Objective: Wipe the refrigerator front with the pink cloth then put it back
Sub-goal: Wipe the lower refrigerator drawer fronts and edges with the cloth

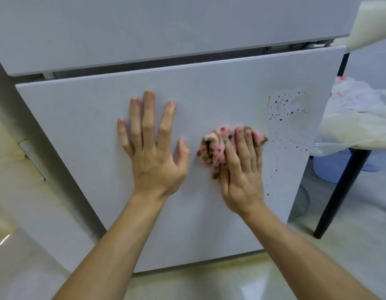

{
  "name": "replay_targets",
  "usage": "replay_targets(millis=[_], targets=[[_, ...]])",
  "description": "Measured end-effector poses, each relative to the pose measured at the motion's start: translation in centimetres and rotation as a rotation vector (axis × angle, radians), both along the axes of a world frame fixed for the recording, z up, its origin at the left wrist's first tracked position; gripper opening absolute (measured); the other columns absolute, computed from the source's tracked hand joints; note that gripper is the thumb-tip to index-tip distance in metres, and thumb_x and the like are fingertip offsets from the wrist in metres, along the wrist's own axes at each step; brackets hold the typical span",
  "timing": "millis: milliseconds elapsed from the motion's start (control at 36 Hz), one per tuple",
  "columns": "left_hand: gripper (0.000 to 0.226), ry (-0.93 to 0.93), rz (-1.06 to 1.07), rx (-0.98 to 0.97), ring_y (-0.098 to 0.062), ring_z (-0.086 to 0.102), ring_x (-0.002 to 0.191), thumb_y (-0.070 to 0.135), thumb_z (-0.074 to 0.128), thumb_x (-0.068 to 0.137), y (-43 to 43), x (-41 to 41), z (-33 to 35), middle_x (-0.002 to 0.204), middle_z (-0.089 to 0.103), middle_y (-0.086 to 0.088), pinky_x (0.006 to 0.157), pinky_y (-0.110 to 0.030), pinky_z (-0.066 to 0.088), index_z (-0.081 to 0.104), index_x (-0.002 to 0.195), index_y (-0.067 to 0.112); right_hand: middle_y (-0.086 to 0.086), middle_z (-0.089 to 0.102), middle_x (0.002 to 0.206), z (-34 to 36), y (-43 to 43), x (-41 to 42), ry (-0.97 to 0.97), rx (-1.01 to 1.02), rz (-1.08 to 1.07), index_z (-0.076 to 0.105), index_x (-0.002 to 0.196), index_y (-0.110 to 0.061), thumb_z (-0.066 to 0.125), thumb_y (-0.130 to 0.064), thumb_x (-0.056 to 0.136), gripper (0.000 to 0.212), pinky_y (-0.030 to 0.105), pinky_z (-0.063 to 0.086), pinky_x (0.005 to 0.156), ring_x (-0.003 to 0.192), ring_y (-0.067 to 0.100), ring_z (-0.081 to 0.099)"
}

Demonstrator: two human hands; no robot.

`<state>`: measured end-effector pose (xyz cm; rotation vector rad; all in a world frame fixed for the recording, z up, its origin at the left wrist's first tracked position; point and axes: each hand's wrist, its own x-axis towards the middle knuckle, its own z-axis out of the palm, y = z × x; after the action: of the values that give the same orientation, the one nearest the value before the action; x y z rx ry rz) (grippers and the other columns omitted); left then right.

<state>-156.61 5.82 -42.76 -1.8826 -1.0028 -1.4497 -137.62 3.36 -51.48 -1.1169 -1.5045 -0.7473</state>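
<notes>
Left hand (154, 148) flat on lower refrigerator door (79, 131), centre of frame, fingers spread & straight, palm against panel, holding nothing. Right hand (241, 169) just right of it, fingers straight & together, pressing bunched pink cloth (211, 148) w/ green spots onto door; cloth sticking out left of and above fingers. Dark reddish splatter (289, 109) on door at right of frame, up & right of cloth, not touching it; few drips lower down near door's right edge. Upper door (166, 24) across top of frame. White plastic bag (356, 118) at right edge, black leg (343, 191) & blue bucket (330, 167) below it. Pale tiled floor (209, 284) along bottom.
</notes>
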Motion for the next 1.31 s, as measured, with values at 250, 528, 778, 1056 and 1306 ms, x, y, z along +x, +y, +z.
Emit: replay_targets(millis=[250, 528, 778, 1056, 1306], targets=[[0.073, -0.006, 0.015, -0.008, -0.042, 0.017, 0.157, 0.023, 0.067, 0.087, -0.1, 0.5, 0.1, 0.168, 0.026, -0.022, 0.125, -0.067, 0.009, 0.044, 0.155, 0.009, -0.002, -0.001, 0.177, -4.5, -1.5, 3.1, -0.198, -0.169, -0.065, 0.011, 0.168, -0.026, 0.049, -0.009, 0.096, 0.083, 0.045, 0.004, 0.133, 0.163, 0.022, 0.004], [0.076, -0.088, 0.014, -0.012, -0.045, 0.02, 0.156, 0.016, 0.068, 0.078, -0.6, 2.0, 0.4, 0.166, 0.028, -0.027, 0.124, -0.069, 0.009, 0.048, 0.151, 0.004, 0.024, 0.033, 0.165, 9.1, -0.4, 1.8, 0.107, 0.058, 0.048, 0.038, 0.158, -0.004, 0.05, 0.003, 0.099, 0.061, 0.055, 0.01, 0.131, 0.156, 0.039, 0.024], [0.077, -0.04, 0.013, 0.033, -0.04, 0.023, 0.157, 0.015, 0.066, 0.079, -0.4, 2.6, 0.2, 0.167, 0.03, -0.017, 0.124, -0.068, 0.007, 0.047, 0.154, 0.008, 0.017, 0.029, 0.166, 3.8, 0.8, 2.2, 0.111, 0.146, 0.003, 0.032, 0.16, -0.009, 0.04, -0.012, 0.109, 0.052, 0.066, 0.019, 0.126, 0.155, 0.04, 0.025], [0.078, -0.002, 0.003, 0.009, -0.042, 0.019, 0.157, 0.015, 0.066, 0.08, -1.1, 4.7, -0.5, 0.168, 0.028, -0.017, 0.124, -0.068, 0.006, 0.045, 0.155, 0.008, -0.006, 0.004, 0.176, -2.8, -1.1, 5.3, -0.067, -0.057, -0.035, 0.008, 0.168, -0.031, 0.044, -0.02, 0.106, 0.072, 0.048, 0.01, 0.132, 0.163, 0.021, 0.009], [0.078, -0.014, 0.019, 0.002, -0.041, 0.02, 0.158, 0.012, 0.066, 0.078, -1.4, 5.0, -0.3, 0.167, 0.029, -0.017, 0.123, -0.07, 0.007, 0.047, 0.153, 0.006, 0.029, 0.028, 0.166, 8.9, -0.8, 5.7, 0.203, 0.074, -0.004, 0.036, 0.157, 0.003, 0.044, -0.001, 0.103, 0.055, 0.05, 0.004, 0.131, 0.159, 0.035, 0.019]])
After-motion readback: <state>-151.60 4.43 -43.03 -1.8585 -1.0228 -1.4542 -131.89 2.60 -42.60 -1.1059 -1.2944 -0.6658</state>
